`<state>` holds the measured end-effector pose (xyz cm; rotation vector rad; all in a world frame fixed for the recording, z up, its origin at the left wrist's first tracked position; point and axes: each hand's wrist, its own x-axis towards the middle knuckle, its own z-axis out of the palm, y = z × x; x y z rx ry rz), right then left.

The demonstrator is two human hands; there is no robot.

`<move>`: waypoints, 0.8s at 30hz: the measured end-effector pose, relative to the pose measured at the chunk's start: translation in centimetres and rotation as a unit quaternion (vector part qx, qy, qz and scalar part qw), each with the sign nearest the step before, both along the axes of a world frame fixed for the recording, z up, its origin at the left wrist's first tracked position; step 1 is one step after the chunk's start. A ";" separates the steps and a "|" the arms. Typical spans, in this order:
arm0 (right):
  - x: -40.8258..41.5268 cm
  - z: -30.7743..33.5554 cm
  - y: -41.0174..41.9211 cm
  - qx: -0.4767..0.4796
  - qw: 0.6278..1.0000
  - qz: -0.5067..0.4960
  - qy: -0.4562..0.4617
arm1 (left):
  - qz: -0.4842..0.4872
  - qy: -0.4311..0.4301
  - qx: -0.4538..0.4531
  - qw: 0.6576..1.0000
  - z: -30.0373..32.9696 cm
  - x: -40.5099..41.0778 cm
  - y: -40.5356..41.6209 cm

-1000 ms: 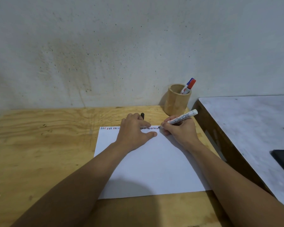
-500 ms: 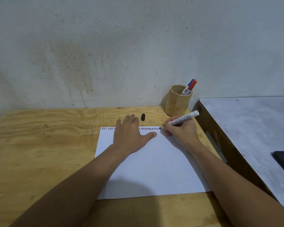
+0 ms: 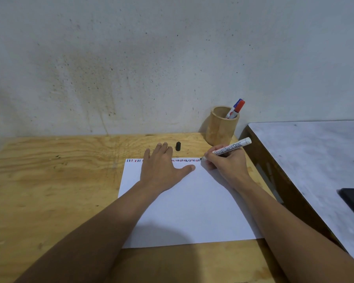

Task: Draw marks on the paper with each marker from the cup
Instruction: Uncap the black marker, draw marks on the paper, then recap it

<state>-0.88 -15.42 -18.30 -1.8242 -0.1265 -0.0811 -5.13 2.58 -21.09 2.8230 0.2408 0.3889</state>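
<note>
1. On the plywood table (image 3: 49,190), nearest the person: white sheet of paper (image 3: 192,211), lower area unmarked.
2. Left hand (image 3: 161,170) flat on the paper, fingers spread, gripping nothing; it pins the sheet.
3. Right hand (image 3: 227,164) fingers clenched round a white board marker with black tip (image 3: 231,147), tip at the paper's far edge.
4. Row of short red, blue and black dashes (image 3: 186,160) along that edge, ending at the tip. Judged: black marker in use, red and blue already used.
5. Small black cap (image 3: 178,146) lies beyond the paper.
6. Farthest: tan wooden cup (image 3: 220,129) holding two capped markers, red and blue (image 3: 236,109). Task looks near complete.
</note>
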 end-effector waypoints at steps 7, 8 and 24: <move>0.1 0.3 -0.1 0.066 0.997 0.004 0.034 | 0.028 -0.067 -0.111 0.991 1.4 1.0 -0.5; 0.1 0.6 -0.1 0.075 0.996 0.009 0.039 | 0.027 -0.080 -0.143 0.986 1.7 1.4 -0.6; 0.6 4.6 -0.2 0.180 0.983 0.024 0.036 | 0.024 0.010 -0.684 0.729 5.8 3.0 -1.1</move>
